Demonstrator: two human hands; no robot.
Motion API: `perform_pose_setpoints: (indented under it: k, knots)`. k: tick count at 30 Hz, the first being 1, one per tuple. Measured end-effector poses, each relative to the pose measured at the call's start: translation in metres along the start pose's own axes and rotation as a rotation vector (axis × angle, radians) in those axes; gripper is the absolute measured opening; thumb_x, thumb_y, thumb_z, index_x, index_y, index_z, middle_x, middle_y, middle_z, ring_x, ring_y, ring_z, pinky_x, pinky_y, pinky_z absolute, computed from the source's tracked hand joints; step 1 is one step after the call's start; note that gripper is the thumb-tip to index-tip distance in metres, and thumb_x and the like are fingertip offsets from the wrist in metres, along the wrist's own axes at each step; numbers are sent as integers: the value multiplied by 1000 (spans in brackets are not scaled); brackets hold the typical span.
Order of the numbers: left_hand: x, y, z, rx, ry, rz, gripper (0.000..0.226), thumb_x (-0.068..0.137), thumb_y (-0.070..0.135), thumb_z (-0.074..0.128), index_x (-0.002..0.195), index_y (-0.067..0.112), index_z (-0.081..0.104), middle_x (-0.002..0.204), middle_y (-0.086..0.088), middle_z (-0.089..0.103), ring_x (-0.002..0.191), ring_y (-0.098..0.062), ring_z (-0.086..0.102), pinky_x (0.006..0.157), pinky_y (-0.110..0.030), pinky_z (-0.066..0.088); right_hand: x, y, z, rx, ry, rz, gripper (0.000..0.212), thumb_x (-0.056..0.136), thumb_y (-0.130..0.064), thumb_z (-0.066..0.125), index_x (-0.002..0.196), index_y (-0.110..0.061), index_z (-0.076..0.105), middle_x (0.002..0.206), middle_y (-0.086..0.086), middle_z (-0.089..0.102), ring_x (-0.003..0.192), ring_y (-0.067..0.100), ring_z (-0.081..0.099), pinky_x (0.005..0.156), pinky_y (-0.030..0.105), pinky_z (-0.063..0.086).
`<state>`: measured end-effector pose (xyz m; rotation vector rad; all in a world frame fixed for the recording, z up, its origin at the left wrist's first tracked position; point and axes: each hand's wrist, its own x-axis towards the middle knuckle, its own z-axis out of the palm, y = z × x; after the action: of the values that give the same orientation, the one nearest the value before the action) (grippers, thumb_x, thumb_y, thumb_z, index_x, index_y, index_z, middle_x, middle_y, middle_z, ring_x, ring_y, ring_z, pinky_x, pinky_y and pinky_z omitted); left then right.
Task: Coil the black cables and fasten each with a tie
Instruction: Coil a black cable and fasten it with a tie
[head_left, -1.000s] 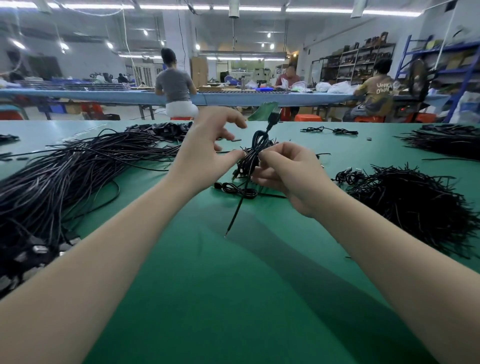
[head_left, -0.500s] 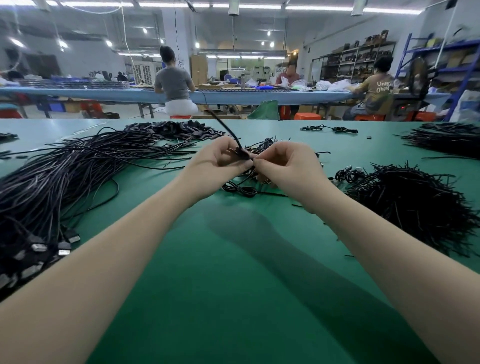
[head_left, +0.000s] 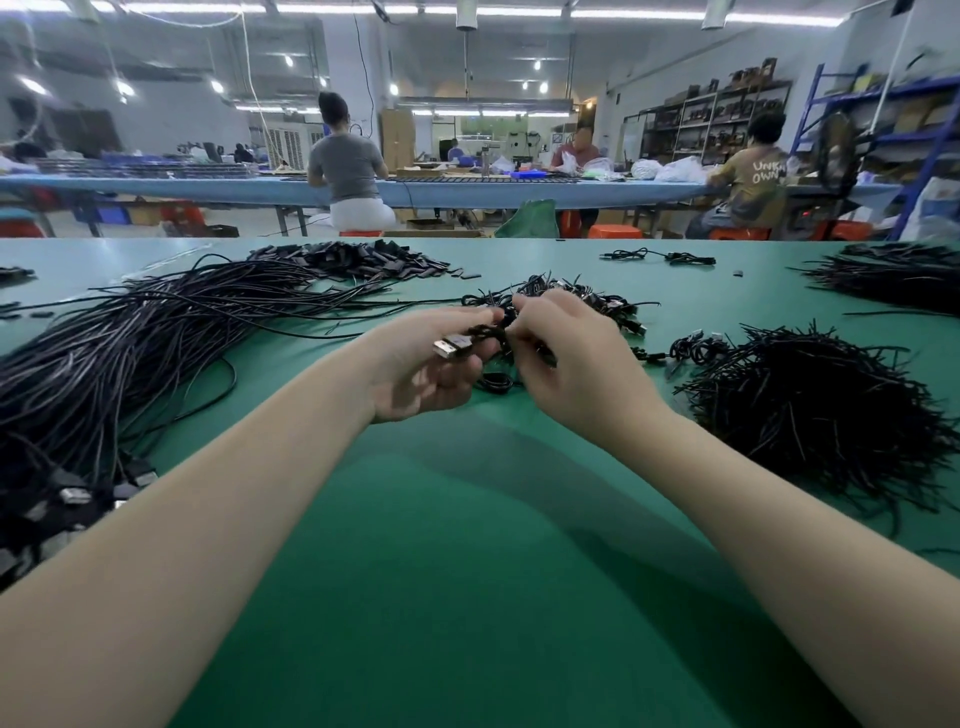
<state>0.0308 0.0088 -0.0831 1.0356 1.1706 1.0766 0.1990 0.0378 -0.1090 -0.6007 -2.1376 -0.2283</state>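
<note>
Over the green table (head_left: 467, 571), my left hand (head_left: 421, 364) grips a coiled black cable (head_left: 488, 338); its silver USB plug (head_left: 451, 345) sticks out to the left across my fingers. My right hand (head_left: 571, 358) pinches the same coil from the right, fingers closed at its middle, where a thin black tie seems to sit, mostly hidden. A big bundle of loose black cables (head_left: 130, 353) lies on the left. A heap of black ties (head_left: 810, 415) lies on the right. Finished coils (head_left: 587, 301) are piled just beyond my hands.
Small black flat pieces (head_left: 358, 260) are heaped at the far left-centre. More ties (head_left: 898, 275) lie at the far right, and one coiled cable (head_left: 660, 256) near the far edge. Several people sit at a long blue bench (head_left: 249, 187) behind.
The hands came together and lowered onto the coil. The loose end that stuck up half a second ago is gone, and the USB plug now points left across my left hand.
</note>
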Motion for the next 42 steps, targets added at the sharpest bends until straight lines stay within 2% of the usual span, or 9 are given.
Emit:
perform_pose_setpoints:
  k: [5,9,13,19,23,27,33,39,42]
  knots:
    - [6,-1,-3,146,87,418,33,94,3,49,102,31,64,80,5,68,60,-7,61,55,-19,49,11,2,3,445,78,521,8,86,-10,62,78,-9,63,68,-4,62,57,10,57,55,17,40]
    - [7,-6,-7,827,429,1053,51,81,2,64,123,30,55,111,8,53,89,-8,56,76,-14,45,18,3,-4,792,101,815,13,87,-10,63,75,-12,61,64,1,65,62,22,66,69,38,59]
    - [5,-4,-12,1349,419,1344,33,77,13,67,109,19,69,110,1,66,101,-23,63,87,-38,50,22,-2,-7,1073,21,961,13,87,-5,65,77,-7,57,56,3,63,45,13,61,53,27,56]
    - [7,-8,-13,1199,348,1214,21,80,15,71,99,22,76,97,7,72,93,-13,66,82,-26,50,14,0,-5,930,-85,892,13,88,-8,65,76,-12,64,60,0,64,50,7,60,50,20,48]
    - [13,-12,-5,740,193,785,5,83,15,74,85,19,72,68,16,64,63,3,54,63,-15,44,11,4,1,460,-35,608,14,85,-11,67,73,-18,66,67,-4,66,59,6,58,56,17,45]
    - [15,-17,1,463,108,483,22,94,24,59,92,3,63,76,-5,62,69,-13,56,70,-26,49,2,2,6,114,83,251,7,85,-8,64,78,-8,66,74,1,63,69,19,56,64,30,44]
    - [11,-17,-11,76,-168,-108,19,89,25,60,74,14,57,57,2,54,42,-6,48,36,-16,38,-14,2,13,-299,61,-289,10,76,7,65,70,-1,62,69,14,59,60,31,56,52,38,48]
    - [33,-53,-34,769,502,512,16,96,34,50,105,25,61,55,13,57,51,-11,54,53,-24,40,-6,0,7,-198,114,-22,9,86,-7,60,79,-3,63,75,10,62,65,31,57,52,37,47]
    - [33,-70,-46,1058,570,559,19,94,27,47,107,32,60,68,11,57,63,-20,56,57,-27,40,26,8,-3,-323,177,25,10,88,-11,56,83,-6,63,77,8,63,66,29,57,54,31,41]
